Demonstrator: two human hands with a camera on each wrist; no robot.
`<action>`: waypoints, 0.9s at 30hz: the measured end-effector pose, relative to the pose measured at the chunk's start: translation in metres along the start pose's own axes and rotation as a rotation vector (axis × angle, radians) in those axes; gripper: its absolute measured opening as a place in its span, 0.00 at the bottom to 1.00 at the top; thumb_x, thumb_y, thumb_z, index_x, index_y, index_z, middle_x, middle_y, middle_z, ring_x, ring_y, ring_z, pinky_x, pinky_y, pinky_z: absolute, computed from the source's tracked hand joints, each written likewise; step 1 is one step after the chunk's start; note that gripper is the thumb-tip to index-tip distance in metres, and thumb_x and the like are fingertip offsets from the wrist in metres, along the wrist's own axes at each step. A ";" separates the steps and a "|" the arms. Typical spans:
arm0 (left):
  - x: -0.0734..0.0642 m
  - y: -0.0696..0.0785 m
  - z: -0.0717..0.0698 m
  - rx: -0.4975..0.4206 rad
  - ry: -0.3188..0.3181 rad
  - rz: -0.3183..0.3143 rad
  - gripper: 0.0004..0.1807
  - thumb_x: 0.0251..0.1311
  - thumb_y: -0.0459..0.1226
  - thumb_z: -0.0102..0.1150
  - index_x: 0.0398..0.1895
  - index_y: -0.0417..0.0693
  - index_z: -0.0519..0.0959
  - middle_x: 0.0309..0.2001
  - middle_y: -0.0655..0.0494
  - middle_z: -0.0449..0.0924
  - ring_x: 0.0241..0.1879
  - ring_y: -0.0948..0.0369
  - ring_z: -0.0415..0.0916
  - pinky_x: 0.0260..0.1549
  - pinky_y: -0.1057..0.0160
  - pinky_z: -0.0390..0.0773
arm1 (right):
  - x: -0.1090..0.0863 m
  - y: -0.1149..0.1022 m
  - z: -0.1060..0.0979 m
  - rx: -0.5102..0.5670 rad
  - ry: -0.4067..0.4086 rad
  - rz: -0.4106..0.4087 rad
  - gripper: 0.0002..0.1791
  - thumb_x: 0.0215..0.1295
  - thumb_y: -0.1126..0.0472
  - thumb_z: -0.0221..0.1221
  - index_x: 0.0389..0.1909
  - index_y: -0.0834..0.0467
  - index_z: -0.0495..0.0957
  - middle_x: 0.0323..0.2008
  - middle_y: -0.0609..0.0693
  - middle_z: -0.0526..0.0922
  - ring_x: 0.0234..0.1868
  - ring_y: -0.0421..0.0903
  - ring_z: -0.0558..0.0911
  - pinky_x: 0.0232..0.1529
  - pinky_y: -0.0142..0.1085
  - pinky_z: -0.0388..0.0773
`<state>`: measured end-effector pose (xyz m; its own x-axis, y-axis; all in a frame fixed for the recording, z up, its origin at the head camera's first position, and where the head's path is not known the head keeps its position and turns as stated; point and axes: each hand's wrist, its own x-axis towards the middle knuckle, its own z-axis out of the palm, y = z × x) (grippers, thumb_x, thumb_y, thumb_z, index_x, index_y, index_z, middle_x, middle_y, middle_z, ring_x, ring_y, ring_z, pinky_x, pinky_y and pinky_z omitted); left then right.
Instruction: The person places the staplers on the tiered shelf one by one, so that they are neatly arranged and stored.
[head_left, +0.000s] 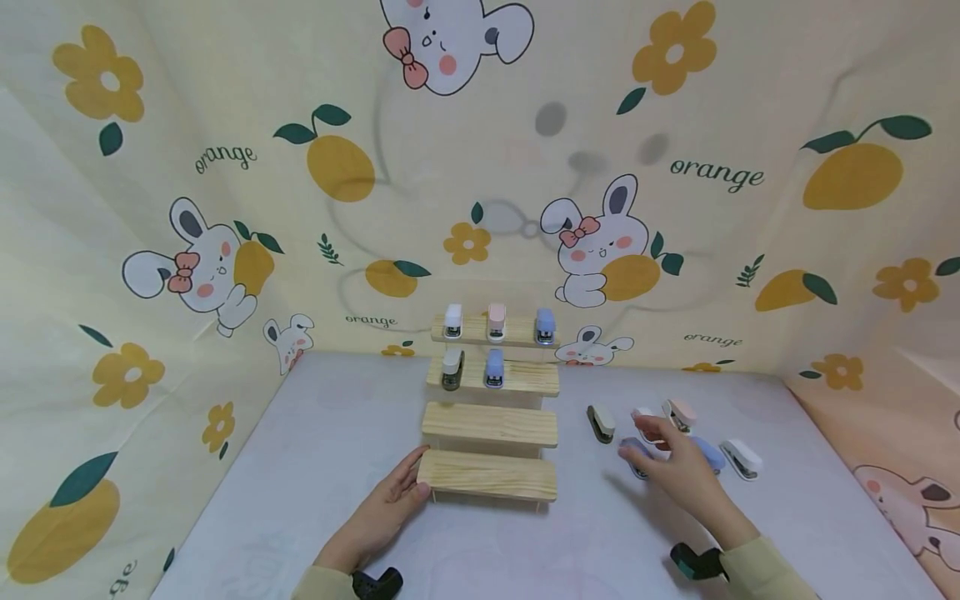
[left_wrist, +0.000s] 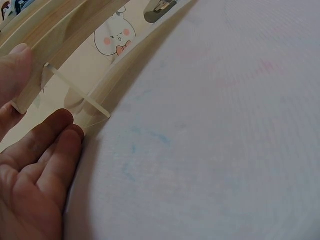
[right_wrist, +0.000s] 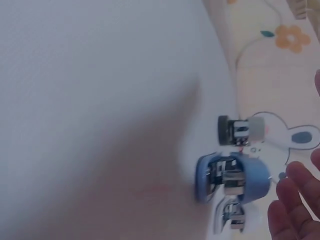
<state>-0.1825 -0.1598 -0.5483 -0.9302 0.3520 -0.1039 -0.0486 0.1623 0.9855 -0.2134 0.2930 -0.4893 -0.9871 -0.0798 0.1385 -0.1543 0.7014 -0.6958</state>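
Note:
My left hand (head_left: 386, 508) holds the left end of the lowest board of a stepped wooden rack (head_left: 487, 477); in the left wrist view its thumb (left_wrist: 17, 72) lies against the board's end and the other fingers are beneath. My right hand (head_left: 678, 467) is over a group of mini staplers at the right, thumb and fingers apart, nothing held. Nearest to it is a blue-purple stapler (head_left: 636, 457), partly covered by the thumb. In the right wrist view a blue stapler (right_wrist: 255, 177) stands apart from the fingertips (right_wrist: 287, 192).
Around the right hand lie a grey-green stapler (head_left: 601, 423), a pink stapler (head_left: 680, 414), a blue stapler (head_left: 708, 454) and a white stapler (head_left: 742, 458). The rack's upper two boards bear several staplers, among them a pink stapler (head_left: 497, 322). A printed cloth (head_left: 465, 167) hangs behind.

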 end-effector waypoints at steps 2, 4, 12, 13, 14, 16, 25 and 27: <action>0.000 0.001 0.000 -0.001 -0.002 -0.001 0.38 0.68 0.51 0.53 0.77 0.59 0.49 0.73 0.47 0.56 0.70 0.54 0.55 0.68 0.53 0.55 | 0.000 0.003 0.001 -0.008 -0.016 0.031 0.40 0.59 0.40 0.64 0.65 0.60 0.66 0.59 0.62 0.74 0.57 0.57 0.73 0.56 0.53 0.72; -0.001 0.001 0.000 -0.003 -0.002 -0.003 0.38 0.68 0.50 0.53 0.77 0.59 0.49 0.73 0.47 0.56 0.70 0.54 0.55 0.68 0.53 0.55 | 0.001 0.006 0.002 -0.014 -0.032 0.061 0.41 0.59 0.39 0.64 0.65 0.61 0.66 0.60 0.62 0.73 0.58 0.58 0.72 0.56 0.54 0.72; -0.003 0.003 0.001 -0.012 -0.003 0.007 0.38 0.68 0.50 0.53 0.77 0.60 0.49 0.73 0.46 0.56 0.70 0.55 0.55 0.68 0.53 0.54 | 0.002 0.016 0.007 -0.003 -0.081 0.142 0.44 0.58 0.37 0.63 0.67 0.59 0.64 0.62 0.61 0.70 0.58 0.59 0.72 0.55 0.55 0.73; -0.003 0.003 0.001 -0.011 -0.003 0.008 0.38 0.68 0.50 0.53 0.77 0.60 0.49 0.72 0.46 0.57 0.70 0.54 0.55 0.68 0.53 0.54 | 0.002 0.018 0.008 0.000 -0.088 0.146 0.44 0.58 0.36 0.63 0.67 0.58 0.64 0.63 0.61 0.70 0.58 0.60 0.72 0.54 0.55 0.74; -0.003 0.003 0.001 -0.009 -0.002 0.008 0.38 0.68 0.50 0.53 0.77 0.60 0.49 0.72 0.46 0.57 0.70 0.54 0.55 0.68 0.53 0.54 | 0.002 0.019 0.008 0.000 -0.095 0.146 0.43 0.58 0.36 0.63 0.68 0.58 0.64 0.63 0.61 0.70 0.58 0.60 0.72 0.54 0.55 0.75; -0.003 0.003 0.001 -0.006 0.000 0.009 0.38 0.68 0.50 0.53 0.77 0.60 0.49 0.72 0.46 0.57 0.70 0.54 0.56 0.68 0.53 0.54 | 0.003 0.022 0.010 0.004 -0.100 0.141 0.43 0.59 0.37 0.63 0.68 0.58 0.64 0.63 0.61 0.70 0.57 0.60 0.73 0.52 0.54 0.76; -0.002 0.002 0.000 -0.009 -0.008 0.017 0.38 0.68 0.50 0.52 0.77 0.59 0.49 0.72 0.45 0.57 0.70 0.54 0.56 0.68 0.53 0.54 | 0.005 0.033 0.014 0.009 -0.119 0.119 0.43 0.59 0.38 0.63 0.69 0.59 0.63 0.63 0.63 0.70 0.55 0.59 0.76 0.50 0.51 0.78; -0.003 0.002 0.000 -0.003 -0.008 0.017 0.38 0.68 0.50 0.52 0.77 0.59 0.49 0.72 0.45 0.57 0.70 0.54 0.56 0.68 0.53 0.54 | 0.006 0.034 0.015 0.008 -0.126 0.132 0.44 0.59 0.38 0.63 0.69 0.59 0.63 0.62 0.63 0.70 0.55 0.58 0.76 0.49 0.50 0.79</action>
<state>-0.1803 -0.1608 -0.5464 -0.9280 0.3619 -0.0885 -0.0344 0.1535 0.9876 -0.2248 0.3056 -0.5227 -0.9962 -0.0760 -0.0433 -0.0230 0.7058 -0.7081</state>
